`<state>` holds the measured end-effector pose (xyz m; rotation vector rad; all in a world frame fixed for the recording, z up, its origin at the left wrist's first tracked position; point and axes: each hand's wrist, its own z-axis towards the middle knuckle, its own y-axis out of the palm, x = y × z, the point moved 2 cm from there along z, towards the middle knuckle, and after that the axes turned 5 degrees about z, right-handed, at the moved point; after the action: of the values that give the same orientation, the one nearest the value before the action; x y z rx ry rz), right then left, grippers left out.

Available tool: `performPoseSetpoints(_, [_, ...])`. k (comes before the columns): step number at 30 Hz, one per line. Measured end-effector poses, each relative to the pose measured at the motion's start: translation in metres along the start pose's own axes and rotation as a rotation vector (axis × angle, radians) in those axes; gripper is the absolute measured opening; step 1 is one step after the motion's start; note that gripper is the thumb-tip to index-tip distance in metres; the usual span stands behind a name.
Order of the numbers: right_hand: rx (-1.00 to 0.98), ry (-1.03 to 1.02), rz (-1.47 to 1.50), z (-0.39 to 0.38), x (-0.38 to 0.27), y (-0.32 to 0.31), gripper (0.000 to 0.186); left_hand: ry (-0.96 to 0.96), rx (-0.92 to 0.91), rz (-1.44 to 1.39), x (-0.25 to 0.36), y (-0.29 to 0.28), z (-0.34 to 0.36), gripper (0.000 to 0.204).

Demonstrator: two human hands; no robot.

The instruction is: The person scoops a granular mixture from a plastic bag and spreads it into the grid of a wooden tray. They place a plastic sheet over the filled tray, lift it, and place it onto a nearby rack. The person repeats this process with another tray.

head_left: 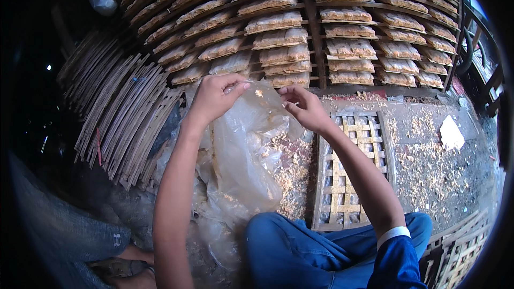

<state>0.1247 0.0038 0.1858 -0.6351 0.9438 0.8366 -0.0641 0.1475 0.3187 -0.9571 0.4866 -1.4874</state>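
A large, limp, clear plastic sheet hangs in front of me, crumpled and dotted with pale crumbs. My left hand is closed, thumb and fingers pinching its upper edge. On the other side of that edge, my right hand is closed too, fingertips curled on the plastic. More crumpled plastic lies below and to the left of the sheet, partly hidden by my left forearm. A woven bamboo tray with a wooden frame lies on the floor under my right forearm.
Across the far side, a rack holds rows of flat, pale-brown slabs on boards. A stack of bamboo trays leans at the left; more trays lie at lower right. Crumbs cover the floor around a white scrap. Another person's leg is at lower left.
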Motion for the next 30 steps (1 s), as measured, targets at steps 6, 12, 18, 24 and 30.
performPoseSetpoints(6, [-0.004, -0.144, -0.070, -0.002, -0.021, 0.037, 0.089, 0.043, -0.143, 0.057, 0.009, 0.001, -0.004, 0.022])
performPoseSetpoints(12, [-0.082, -0.017, 0.098, 0.018, -0.006, 0.058, 0.030, 0.018, -0.137, -0.025, 0.009, 0.004, -0.017, 0.020])
performPoseSetpoints(18, [-0.055, 0.252, -0.192, -0.027, 0.099, 0.056, 0.034, -0.062, -0.040, -0.044, -0.011, -0.003, -0.026, 0.020])
performPoseSetpoints(24, [-0.042, 0.246, -0.294, -0.060, 0.141, 0.045, 0.086, -0.100, -0.007, -0.033, -0.016, -0.007, -0.026, 0.020])
performPoseSetpoints(30, [0.066, -0.222, -0.122, -0.005, -0.002, 0.065, 0.081, -0.068, -0.075, -0.055, 0.004, 0.005, -0.043, 0.020])
